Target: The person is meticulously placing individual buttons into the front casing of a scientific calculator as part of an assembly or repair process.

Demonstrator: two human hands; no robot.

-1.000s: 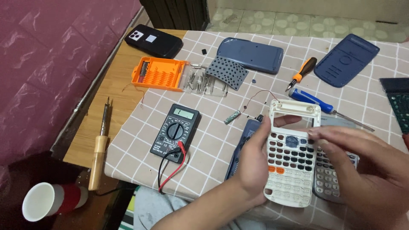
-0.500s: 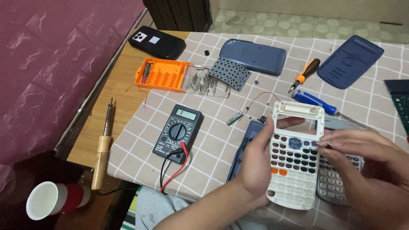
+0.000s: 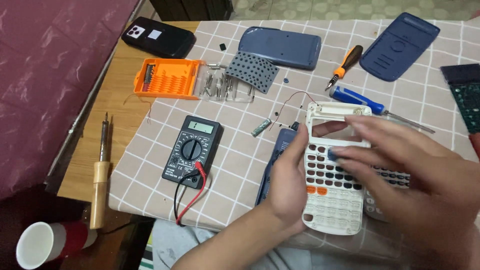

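Note:
My left hand grips the left edge of a white calculator front shell with rows of dark key holes and an open display window, held just above the checked tablecloth. My right hand reaches across the shell from the right, its fingertips over the upper key rows, pinching a small blue key. A second grey calculator keypad lies partly hidden under my right hand. A dark blue calculator part lies beneath the shell's left side.
A black multimeter with red and black leads lies left of my hands. Farther back are an orange bit case, a grey rubber key mat, blue covers, two screwdrivers, a phone, a soldering iron and a cup.
My right hand has moved left and up across the white shell, from its right edge to the upper key rows. The left hand keeps its grip.

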